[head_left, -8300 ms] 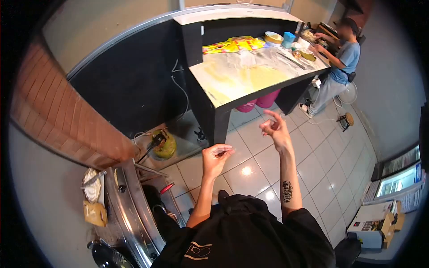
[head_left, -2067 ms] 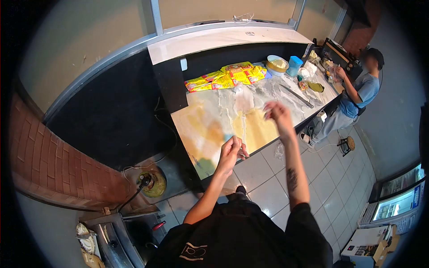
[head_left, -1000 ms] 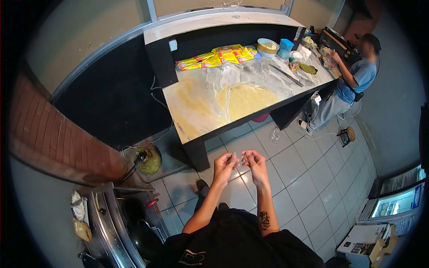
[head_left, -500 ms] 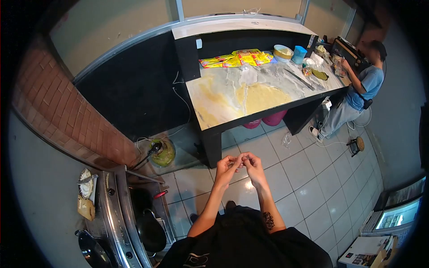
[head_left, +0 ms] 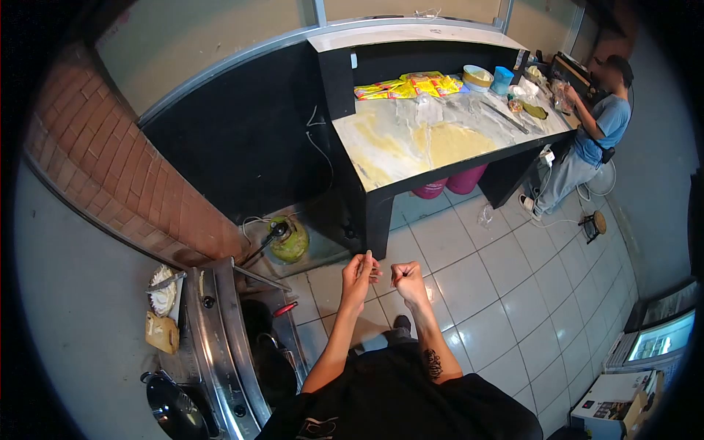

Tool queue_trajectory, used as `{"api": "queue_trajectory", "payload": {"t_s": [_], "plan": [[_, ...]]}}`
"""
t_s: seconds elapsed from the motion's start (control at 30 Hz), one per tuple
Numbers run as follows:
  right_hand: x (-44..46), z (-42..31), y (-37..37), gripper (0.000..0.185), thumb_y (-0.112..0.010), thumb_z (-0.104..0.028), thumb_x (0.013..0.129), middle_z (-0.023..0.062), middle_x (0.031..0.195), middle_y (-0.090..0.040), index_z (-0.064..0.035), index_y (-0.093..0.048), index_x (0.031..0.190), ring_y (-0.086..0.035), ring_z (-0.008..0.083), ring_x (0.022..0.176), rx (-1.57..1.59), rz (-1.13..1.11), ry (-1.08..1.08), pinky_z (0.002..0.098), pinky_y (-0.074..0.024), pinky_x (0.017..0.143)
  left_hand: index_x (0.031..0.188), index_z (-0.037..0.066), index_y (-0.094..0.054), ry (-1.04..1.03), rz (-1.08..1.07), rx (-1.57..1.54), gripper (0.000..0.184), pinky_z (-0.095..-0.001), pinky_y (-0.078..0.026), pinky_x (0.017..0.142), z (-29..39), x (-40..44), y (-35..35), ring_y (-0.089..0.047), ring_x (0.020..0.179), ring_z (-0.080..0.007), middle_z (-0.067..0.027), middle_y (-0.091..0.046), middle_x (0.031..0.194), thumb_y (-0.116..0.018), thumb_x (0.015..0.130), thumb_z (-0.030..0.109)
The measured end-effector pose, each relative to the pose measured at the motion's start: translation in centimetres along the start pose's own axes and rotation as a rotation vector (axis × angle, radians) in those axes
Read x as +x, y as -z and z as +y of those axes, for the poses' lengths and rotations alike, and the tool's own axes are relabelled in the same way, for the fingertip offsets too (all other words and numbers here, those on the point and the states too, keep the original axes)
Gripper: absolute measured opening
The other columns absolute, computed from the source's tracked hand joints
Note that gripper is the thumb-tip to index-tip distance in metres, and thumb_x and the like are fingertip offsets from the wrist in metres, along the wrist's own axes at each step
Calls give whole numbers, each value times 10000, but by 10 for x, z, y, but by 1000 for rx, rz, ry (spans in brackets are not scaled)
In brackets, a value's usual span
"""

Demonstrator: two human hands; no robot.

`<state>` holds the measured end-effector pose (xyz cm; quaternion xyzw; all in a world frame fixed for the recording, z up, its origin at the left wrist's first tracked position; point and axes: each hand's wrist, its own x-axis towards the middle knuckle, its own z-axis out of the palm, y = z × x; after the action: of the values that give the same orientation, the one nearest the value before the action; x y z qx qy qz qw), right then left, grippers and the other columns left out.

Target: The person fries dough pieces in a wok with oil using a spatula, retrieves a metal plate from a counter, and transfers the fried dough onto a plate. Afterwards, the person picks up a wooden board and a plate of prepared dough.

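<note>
My left hand (head_left: 359,280) is in front of my body at the lower middle, over the tiled floor. Its thumb points up and its fingers are loosely bent and apart, with nothing visible in them. A short gap to the right, my right hand (head_left: 408,281) has its fingers curled into a fist. A small dark spot shows at its curled fingers, too small to name. Neither hand touches the counter (head_left: 359,165), whose near corner stands just beyond them. A tattoo marks my right forearm.
Yellow packets (head_left: 411,86), a bowl (head_left: 477,78) and a blue container (head_left: 501,80) stand on the counter. A person (head_left: 605,121) works at its far right end. Left are a green gas cylinder (head_left: 288,240), a metal stove (head_left: 224,345) and a black wok (head_left: 174,411). A stool (head_left: 592,225) stands right.
My hands, touching each other before, have come apart; the right one has curled into a fist. The view has shifted, so the counter and stove appear further right.
</note>
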<state>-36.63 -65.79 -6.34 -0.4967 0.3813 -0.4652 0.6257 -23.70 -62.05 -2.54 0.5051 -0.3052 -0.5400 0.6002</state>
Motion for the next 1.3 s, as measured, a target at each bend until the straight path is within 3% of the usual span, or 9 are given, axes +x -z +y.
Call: {"api": "queue_trajectory", "payload": {"t_s": [0.23,0.4,0.47,0.57,0.6,0.67,0.7,0.97,1.3], "plan": [[-13,-9,-2,269,-328,125,526,-59,473,-198,-113,-212,479,-249,59,431,-95,205,-24,255,-187,400,876,91,-508,-1,-110,-100,272,-215,-438,588,3,-14,7,-551,656,-81,8,-539,770,-500,944,354],[-19,-30,4,240,-379,119,681,-10,541,-422,-48,-374,508,-417,75,534,-110,130,240,246,-312,473,804,64,-528,27,-288,-139,354,-231,-435,547,8,-20,-3,-537,591,-93,-7,-526,665,-458,958,376],[-22,-43,-1,180,-449,-22,878,44,745,-577,3,-579,756,-548,132,718,-232,78,215,258,-433,646,761,50,-546,28,-398,-107,413,-233,-433,535,10,-25,-2,-529,564,-94,-16,-529,632,-443,958,398],[-30,-72,-14,279,-474,-206,948,117,926,-627,33,-610,994,-593,190,881,-31,-40,100,307,-454,825,695,-4,-610,6,-623,-90,587,-236,-443,524,9,-27,-2,-554,526,-122,-71,-586,603,-391,949,477],[-30,-70,-14,445,-414,-345,974,131,907,-633,46,-626,975,-591,189,898,98,-130,13,317,-439,852,726,-20,-623,-27,-801,-62,613,-236,-452,530,10,-28,-3,-577,543,-138,-91,-609,631,-375,946,495],[-32,-71,-10,460,-412,-355,972,129,869,-637,46,-636,937,-597,193,874,117,-287,-43,318,-446,836,786,-63,-646,-131,-1045,54,679,-241,-483,550,12,-29,-8,-632,592,-179,-139,-658,695,-347,938,528],[-33,-75,-10,479,-411,-364,970,127,831,-640,47,-646,899,-603,196,849,136,-450,-99,319,-452,819,786,-63,-646,-132,-1045,55,679,-241,-483,550,13,-30,-10,-632,592,-179,-139,-658,695,-347,938,528],[-32,-55,-19,257,-533,-153,830,31,612,-541,-21,-482,615,-508,104,570,65,-389,57,226,-398,513,895,-9,-455,-466,-620,104,342,-243,-464,439,21,-52,-24,-626,557,-194,-187,-641,683,-489,933,329],[-33,-55,-31,257,-495,-121,748,-53,552,-321,-100,-293,590,-289,34,533,-8,-232,286,218,-248,453,905,0,-432,-565,-460,131,370,-232,-423,389,-9,-41,-24,-547,473,-149,-63,-502,693,-589,864,333]]}}
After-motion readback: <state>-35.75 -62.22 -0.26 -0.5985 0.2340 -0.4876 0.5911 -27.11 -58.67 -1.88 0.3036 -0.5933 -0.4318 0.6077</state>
